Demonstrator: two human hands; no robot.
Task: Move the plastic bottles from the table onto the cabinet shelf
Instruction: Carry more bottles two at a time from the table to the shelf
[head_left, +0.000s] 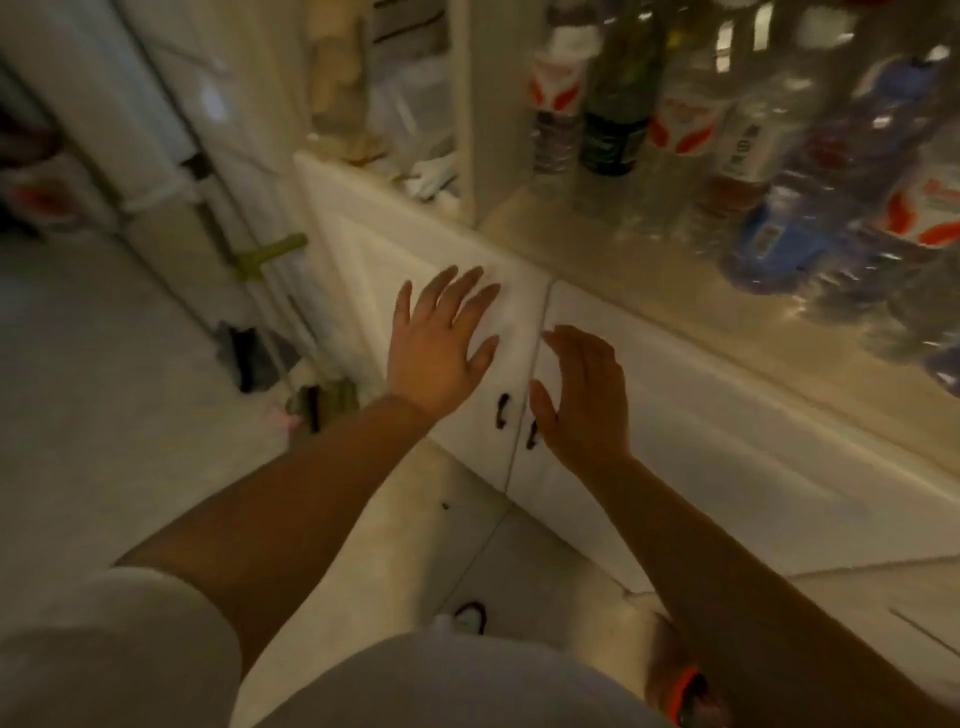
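Note:
Several plastic bottles stand crowded on the cabinet shelf (587, 244) at the upper right: clear ones with red-and-white labels (685, 119), a dark green bottle (615, 104) and a blue-labelled one (779, 234). The view is blurred. My left hand (441, 338) is spread flat with straight fingers in front of the left white cabinet door (363, 270), below the shelf. My right hand (582, 389) hovers beside it in front of the right door (701, 441), fingers relaxed and slightly bent. Neither hand holds anything. No table is in view.
Two small dark handles (503, 410) sit where the cabinet doors meet. A mop or broom pole with a green clip (265, 254) leans at the left over small clutter on the tiled floor (104, 389). A second open compartment (410, 130) holds bags and boxes.

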